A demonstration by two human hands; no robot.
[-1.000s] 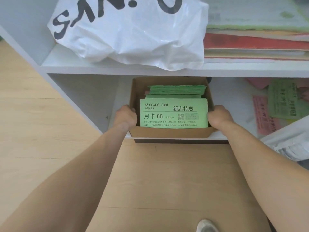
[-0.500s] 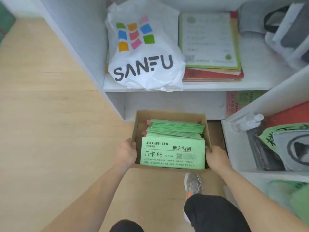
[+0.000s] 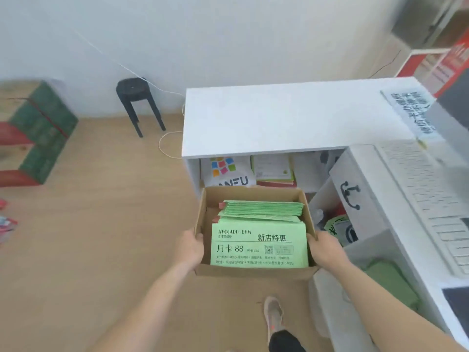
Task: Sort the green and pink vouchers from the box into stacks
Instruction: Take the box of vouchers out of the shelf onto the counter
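Note:
A brown cardboard box [image 3: 253,272] hangs in the air in front of the white desk, held between both hands. My left hand [image 3: 192,247] grips its left wall and my right hand [image 3: 323,248] grips its right wall. Inside lie green vouchers [image 3: 258,246] with black print, a second green pile [image 3: 262,209] behind them. Pink voucher edges [image 3: 221,205] peek out at the left of the piles.
A white desk top [image 3: 291,118] stands just behind the box, with shelves below holding a white SANFU bag [image 3: 228,174] and papers. A keyboard [image 3: 429,196] lies at right. A black stool [image 3: 135,102] stands by the wall. My shoe [image 3: 272,313] is on the wooden floor.
The box has come out of the bottom shelf and risen to near desk height, still held by both hands. The view has pulled back and up.

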